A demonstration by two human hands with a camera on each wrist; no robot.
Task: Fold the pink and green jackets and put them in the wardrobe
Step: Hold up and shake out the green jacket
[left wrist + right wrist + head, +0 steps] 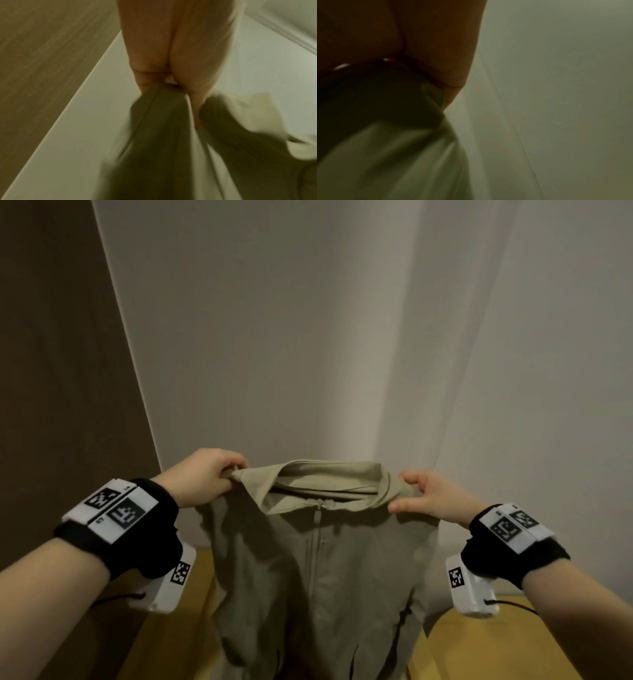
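Note:
The green jacket [318,570] hangs upright in the air in front of me, zip closed, collar at the top. My left hand [219,477] pinches its left shoulder and my right hand [416,494] pinches its right shoulder, holding it spread between them. In the left wrist view my left hand [171,83] grips dark bunched cloth of the jacket [154,142]. The right wrist view is blurred: my right hand [443,89] clasps the jacket's fabric [393,155]. No pink jacket is in view.
A white wall [308,337] stands straight ahead, with a brown wooden panel [51,371] on the left. Below the jacket lies a light wooden surface [479,645], its lower hem hanging down to it or past the frame edge.

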